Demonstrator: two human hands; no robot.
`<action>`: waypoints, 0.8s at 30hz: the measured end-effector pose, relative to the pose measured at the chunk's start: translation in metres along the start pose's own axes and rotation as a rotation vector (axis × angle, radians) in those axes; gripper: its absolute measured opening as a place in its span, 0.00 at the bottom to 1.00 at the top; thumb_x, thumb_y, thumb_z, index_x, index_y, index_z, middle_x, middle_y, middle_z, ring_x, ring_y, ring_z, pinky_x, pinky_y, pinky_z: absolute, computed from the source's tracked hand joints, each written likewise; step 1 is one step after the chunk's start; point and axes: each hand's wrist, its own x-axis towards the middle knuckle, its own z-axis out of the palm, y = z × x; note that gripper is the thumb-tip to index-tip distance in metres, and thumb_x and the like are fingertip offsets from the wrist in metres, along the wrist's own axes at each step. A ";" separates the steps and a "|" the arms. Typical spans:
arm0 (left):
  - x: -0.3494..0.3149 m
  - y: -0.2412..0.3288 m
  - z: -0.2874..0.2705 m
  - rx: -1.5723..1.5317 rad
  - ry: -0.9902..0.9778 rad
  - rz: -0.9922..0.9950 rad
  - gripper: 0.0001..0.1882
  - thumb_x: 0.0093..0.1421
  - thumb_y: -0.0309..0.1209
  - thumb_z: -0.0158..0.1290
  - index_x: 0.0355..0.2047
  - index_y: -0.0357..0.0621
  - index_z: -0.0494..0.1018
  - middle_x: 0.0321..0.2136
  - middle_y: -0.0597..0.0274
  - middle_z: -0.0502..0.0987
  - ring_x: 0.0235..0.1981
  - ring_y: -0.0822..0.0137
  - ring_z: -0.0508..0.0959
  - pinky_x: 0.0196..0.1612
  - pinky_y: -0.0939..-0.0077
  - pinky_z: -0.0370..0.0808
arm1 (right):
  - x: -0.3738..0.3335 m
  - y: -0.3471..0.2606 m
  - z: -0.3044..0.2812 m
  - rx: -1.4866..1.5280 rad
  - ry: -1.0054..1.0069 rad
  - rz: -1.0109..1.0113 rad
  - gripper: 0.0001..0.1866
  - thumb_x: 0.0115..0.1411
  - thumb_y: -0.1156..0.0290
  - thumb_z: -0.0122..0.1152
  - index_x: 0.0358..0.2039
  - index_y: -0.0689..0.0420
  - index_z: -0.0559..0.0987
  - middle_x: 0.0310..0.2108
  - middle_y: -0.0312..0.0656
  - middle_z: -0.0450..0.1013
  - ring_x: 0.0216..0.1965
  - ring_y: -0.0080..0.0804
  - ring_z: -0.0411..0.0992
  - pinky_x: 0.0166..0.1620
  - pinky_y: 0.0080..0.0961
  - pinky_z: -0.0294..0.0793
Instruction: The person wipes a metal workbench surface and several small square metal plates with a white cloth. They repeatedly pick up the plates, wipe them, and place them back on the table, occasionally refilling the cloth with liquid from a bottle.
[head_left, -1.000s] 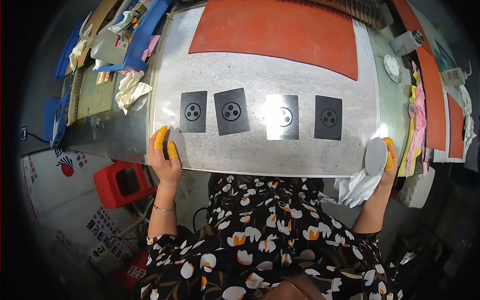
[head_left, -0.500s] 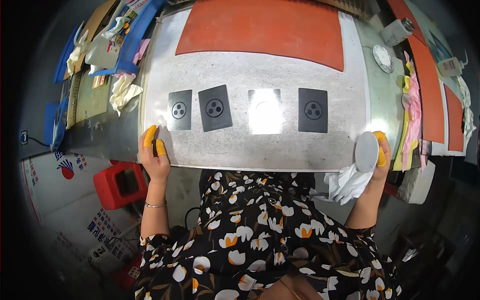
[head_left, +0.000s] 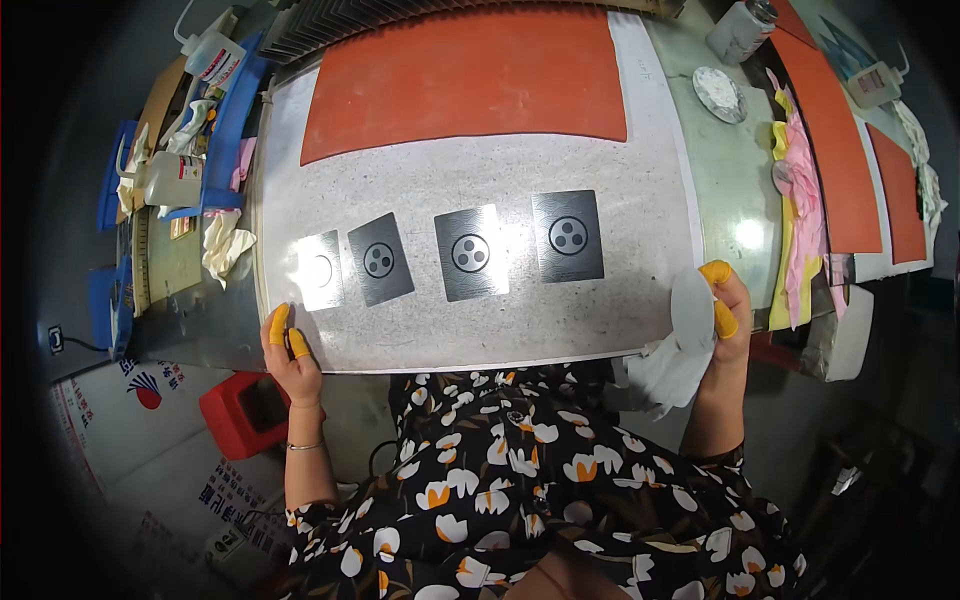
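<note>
Several thin dark rectangular plates, such as one with a printed circle and three dots (head_left: pixel 569 236), lie in a row on the pale work surface (head_left: pixel 450 335). Light glares off the leftmost plate (head_left: pixel 320 270). At the near left corner of the surface rests my left hand (head_left: pixel 290 365), empty, its fingers apart, with yellow finger cots on two fingers. By the near right corner, my right hand (head_left: pixel 735 320), also in yellow finger cots, grips a flat grey round pad (head_left: pixel 690 310). White cloth (head_left: pixel 662 375) hangs from that pad.
An orange-red mat (head_left: pixel 465 85) covers the far part of the surface, before a dark slotted rack (head_left: pixel 400 22). Left stand a blue tray (head_left: pixel 225 150) and squeeze bottles (head_left: pixel 172 182). Right are a dish of white material (head_left: pixel 719 94), a bottle (head_left: pixel 742 32) and pink cloth (head_left: pixel 797 205).
The view has shifted, so the plates and mat appear further left and lower. Glare has moved from the third plate to the leftmost. Both hands stay at the near corners.
</note>
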 end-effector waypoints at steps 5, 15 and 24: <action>0.000 0.002 0.000 -0.011 -0.008 -0.032 0.16 0.54 0.17 0.40 0.44 0.31 0.67 0.42 0.49 0.68 0.41 0.57 0.72 0.45 0.74 0.68 | 0.001 -0.002 0.003 -0.039 0.006 -0.032 0.18 0.50 0.62 0.61 0.35 0.62 0.70 0.28 0.33 0.69 0.27 0.16 0.65 0.30 0.11 0.63; -0.002 -0.001 0.000 0.033 -0.038 -0.059 0.16 0.55 0.18 0.41 0.46 0.33 0.66 0.43 0.49 0.67 0.44 0.57 0.70 0.47 0.72 0.68 | 0.002 -0.008 0.005 -0.079 0.000 -0.030 0.13 0.49 0.68 0.57 0.32 0.63 0.70 0.26 0.33 0.68 0.25 0.16 0.65 0.28 0.12 0.62; 0.001 0.003 0.002 0.055 -0.026 -0.042 0.16 0.55 0.18 0.42 0.45 0.33 0.67 0.43 0.49 0.67 0.42 0.57 0.71 0.44 0.72 0.69 | 0.003 -0.011 0.006 -0.075 0.024 -0.016 0.10 0.47 0.73 0.55 0.31 0.63 0.71 0.26 0.33 0.68 0.25 0.16 0.65 0.28 0.12 0.62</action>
